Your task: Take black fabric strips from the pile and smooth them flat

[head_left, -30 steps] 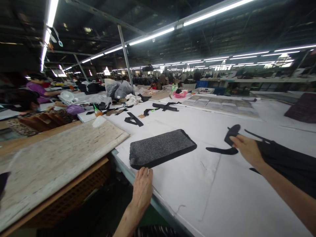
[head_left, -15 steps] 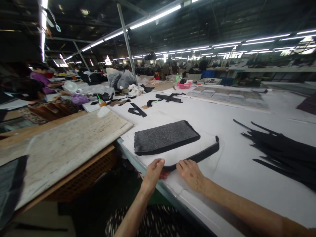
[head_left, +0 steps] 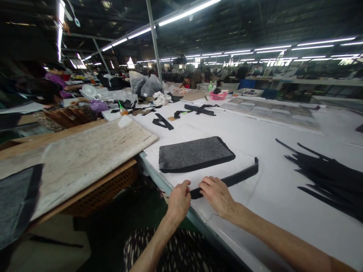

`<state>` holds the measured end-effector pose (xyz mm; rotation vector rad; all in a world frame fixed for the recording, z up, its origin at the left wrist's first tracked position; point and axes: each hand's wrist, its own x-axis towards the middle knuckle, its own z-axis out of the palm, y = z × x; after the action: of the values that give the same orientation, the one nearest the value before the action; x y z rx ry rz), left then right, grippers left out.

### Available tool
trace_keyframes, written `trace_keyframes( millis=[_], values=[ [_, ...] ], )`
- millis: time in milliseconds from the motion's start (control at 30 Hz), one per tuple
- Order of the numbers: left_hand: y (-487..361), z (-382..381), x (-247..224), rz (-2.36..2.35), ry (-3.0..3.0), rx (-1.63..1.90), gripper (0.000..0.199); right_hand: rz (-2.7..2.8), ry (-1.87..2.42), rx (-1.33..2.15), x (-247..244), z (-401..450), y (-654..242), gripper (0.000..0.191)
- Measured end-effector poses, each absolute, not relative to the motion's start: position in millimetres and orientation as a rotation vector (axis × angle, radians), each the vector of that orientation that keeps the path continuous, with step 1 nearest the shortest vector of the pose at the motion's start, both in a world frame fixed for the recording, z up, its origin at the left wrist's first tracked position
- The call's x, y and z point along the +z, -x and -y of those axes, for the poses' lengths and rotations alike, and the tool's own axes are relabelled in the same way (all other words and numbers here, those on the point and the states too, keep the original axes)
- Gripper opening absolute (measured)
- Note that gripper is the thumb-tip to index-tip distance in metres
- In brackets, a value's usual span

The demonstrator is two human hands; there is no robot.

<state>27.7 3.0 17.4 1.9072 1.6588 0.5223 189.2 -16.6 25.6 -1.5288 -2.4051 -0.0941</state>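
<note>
- the left hand (head_left: 179, 202) has its thumb and fingers closed on the near end of a long black strip (head_left: 241, 176), close to the edge of the white-covered table (head_left: 278, 211);
- the right hand (head_left: 217, 196) is just beside it, fingers bent over the same strip; whether they pinch it or only press on it, I cannot tell;
- the strip lies on the white surface, running from the hands away to the right, its far end turned up in a short bend;
- a grey fabric panel (head_left: 195, 153) with black edging lies flat just beyond the strip, apart from it;
- a pile of black strips (head_left: 331, 175) spreads out at the right of the table;
- farther back lie a folded black band (head_left: 163, 122) and some crossed black bands (head_left: 200, 109), with a pink basket (head_left: 217, 96) behind them;
- at the left, a mottled pale board (head_left: 85, 151) bears a dark grey cloth (head_left: 17, 204) near its front edge
</note>
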Motion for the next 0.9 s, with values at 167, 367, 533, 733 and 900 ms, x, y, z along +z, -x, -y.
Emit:
trace_keyframes(
  millis=[167, 367, 533, 733, 900],
  values=[
    [-21.1, 1.6, 15.9, -1.623, -1.943, 0.587, 0.042, 2.502, 1.423, 0.142, 18.2, 0.2, -178.6, 0.013],
    [-12.9, 3.4, 12.8, -1.618, -2.040, 0.633, 0.032, 2.526, 1.406, 0.107, 9.2, -6.5, -176.0, 0.015],
    [-8.5, 4.1, 10.1, -1.534, -2.129, 0.652, 0.028, 2.478, 1.315, 0.080, 2.9, -7.2, -179.7, 0.017],
    [3.6, 1.6, 11.1, -1.452, -2.105, 0.700, 0.027, 2.456, 1.260, 0.032, -4.4, -6.9, -181.0, 0.018],
    [2.3, 1.1, 20.7, -1.492, -2.166, 0.545, 0.024, 2.465, 1.236, 0.007, -3.3, -6.2, -181.1, 0.018]
  ],
)
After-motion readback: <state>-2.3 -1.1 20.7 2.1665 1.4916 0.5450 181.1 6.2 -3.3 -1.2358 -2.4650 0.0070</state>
